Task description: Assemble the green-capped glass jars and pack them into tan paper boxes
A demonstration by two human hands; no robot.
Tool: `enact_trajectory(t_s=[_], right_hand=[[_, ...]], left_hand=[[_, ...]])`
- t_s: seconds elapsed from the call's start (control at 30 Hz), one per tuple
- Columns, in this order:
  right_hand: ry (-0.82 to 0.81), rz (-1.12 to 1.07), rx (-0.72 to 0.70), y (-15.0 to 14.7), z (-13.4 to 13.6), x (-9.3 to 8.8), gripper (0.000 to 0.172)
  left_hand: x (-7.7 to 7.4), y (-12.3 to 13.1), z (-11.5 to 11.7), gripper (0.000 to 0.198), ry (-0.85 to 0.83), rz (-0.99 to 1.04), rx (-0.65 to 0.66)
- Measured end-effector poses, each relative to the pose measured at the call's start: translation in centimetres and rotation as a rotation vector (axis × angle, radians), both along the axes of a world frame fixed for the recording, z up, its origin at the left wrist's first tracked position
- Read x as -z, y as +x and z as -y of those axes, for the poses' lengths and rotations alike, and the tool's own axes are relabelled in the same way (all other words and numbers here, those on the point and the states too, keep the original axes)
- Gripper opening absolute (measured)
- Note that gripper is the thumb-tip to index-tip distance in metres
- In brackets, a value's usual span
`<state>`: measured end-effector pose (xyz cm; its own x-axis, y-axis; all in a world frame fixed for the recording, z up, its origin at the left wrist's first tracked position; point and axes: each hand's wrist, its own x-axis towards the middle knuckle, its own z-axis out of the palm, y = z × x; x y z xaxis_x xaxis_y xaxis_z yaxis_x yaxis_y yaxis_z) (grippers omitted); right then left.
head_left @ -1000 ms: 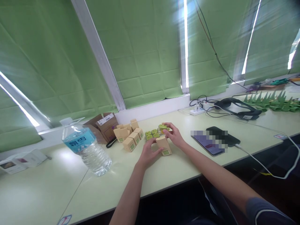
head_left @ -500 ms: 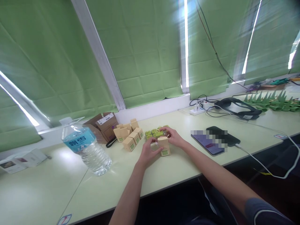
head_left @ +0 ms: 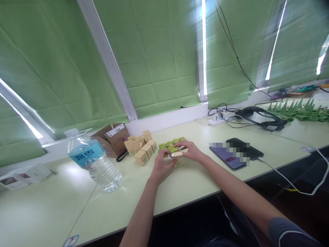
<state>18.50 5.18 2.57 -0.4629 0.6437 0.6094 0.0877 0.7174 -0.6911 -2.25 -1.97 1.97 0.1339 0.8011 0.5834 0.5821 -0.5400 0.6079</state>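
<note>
A small tan carton (head_left: 177, 159) with a green label stands on the pale desk (head_left: 180, 185) between both hands. My left hand (head_left: 161, 166) curls round its left side and my right hand (head_left: 189, 151) grips its right side and top. Just behind the carton lies a cluster of small green pieces (head_left: 170, 145). One green piece sits at the carton's open top, under my right fingertips.
Several more tan cartons (head_left: 143, 147) and an open brown box (head_left: 113, 138) sit to the left, with a large water bottle (head_left: 94, 160) nearer. A phone (head_left: 229, 157), a black case, cables, a power strip (head_left: 217, 120) and headphones (head_left: 262, 118) lie to the right.
The tan carton has gone from tilted to upright and moved slightly away from me. My right hand has come down from the green pieces onto the carton's top.
</note>
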Motion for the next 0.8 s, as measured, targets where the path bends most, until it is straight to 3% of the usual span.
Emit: enact_trajectory(t_s=[0.47,0.63,0.8], right_hand=[[-0.173,0.008,-0.085,-0.6,0.6,-0.2,0.027],[-0.198,-0.042,-0.127,-1.1,0.6,0.0,0.007],[-0.169,-0.005,-0.074,-1.3,0.5,0.2,0.008]], left_hand=[[0.2,0.0,0.0,0.031,0.006,0.017,-0.003],[0.3,0.0,-0.1,0.035,-0.015,0.005,0.018],[0.1,0.1,0.1,0.034,-0.017,0.011,0.038]])
